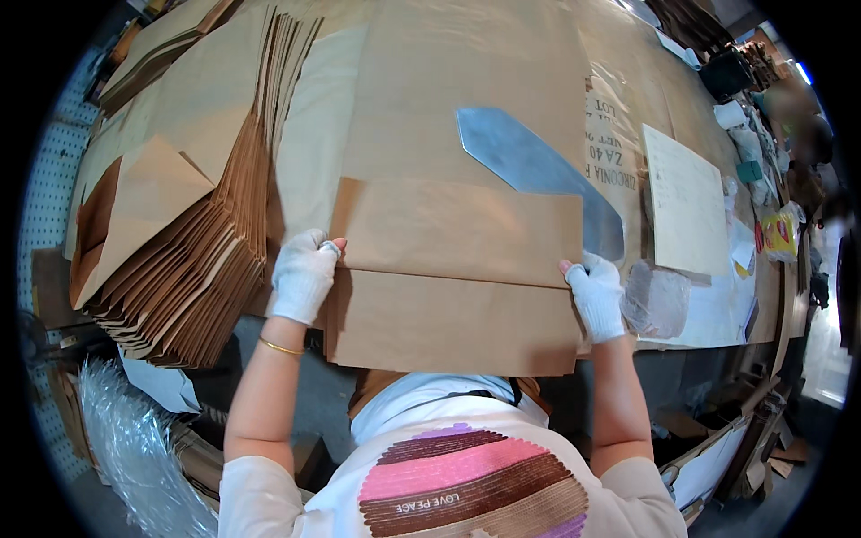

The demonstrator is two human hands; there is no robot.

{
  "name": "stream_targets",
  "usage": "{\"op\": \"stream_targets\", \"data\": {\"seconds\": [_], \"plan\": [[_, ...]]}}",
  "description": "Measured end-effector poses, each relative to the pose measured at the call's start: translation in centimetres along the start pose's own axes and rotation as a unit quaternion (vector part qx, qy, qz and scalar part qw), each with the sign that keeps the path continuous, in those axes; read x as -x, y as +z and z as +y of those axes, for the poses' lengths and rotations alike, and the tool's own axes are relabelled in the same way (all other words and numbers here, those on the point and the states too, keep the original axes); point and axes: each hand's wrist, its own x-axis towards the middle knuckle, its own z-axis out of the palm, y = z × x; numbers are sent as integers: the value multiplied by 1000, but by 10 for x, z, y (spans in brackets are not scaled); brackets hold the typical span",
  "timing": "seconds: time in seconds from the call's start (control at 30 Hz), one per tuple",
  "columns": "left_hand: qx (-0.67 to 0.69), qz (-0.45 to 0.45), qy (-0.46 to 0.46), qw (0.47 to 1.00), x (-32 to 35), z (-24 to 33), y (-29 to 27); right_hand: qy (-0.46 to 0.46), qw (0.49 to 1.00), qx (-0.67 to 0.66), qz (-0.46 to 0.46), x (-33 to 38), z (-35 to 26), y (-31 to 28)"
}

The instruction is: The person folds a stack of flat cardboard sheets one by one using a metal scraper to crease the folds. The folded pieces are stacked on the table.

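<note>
A brown paper sheet (457, 233) lies folded across the near part of the table, its crease running left to right. My left hand (303, 276), in a white fingerless glove, is closed on the left edge of this paper near the crease. At the opposite edge my right hand (595, 294), gloved alike, pinches the paper with its thumb on top. More brown paper (457, 323) lies under and in front of the fold, reaching past the table's near edge. A flat bluish metal plate (529, 161) with pointed ends lies beyond, partly hidden under the paper.
A fanned stack of folded brown paper bags (184, 269) stands left of my left hand. On the right are a pale written board (686, 202) and a clear plastic bag (656, 299). Crumpled clear plastic film (130, 448) is at the lower left.
</note>
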Motion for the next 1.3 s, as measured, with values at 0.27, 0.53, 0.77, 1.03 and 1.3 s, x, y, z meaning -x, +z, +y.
{"op": "stream_targets", "data": {"seconds": [0.27,0.53,0.77,1.03,1.3], "plan": [[-166,224,151,948,-8,-14,42,-136,935,267,190,15,14,34],[-220,185,94,953,-15,-7,39,-196,917,265,225,10,29,39],[-212,210,87,951,-14,-5,40,-176,922,280,201,2,28,36],[-240,197,62,948,-16,-1,40,-324,853,307,269,-2,2,35],[-363,9,-28,931,-22,41,1,-426,858,286,27,-10,-42,61]]}}
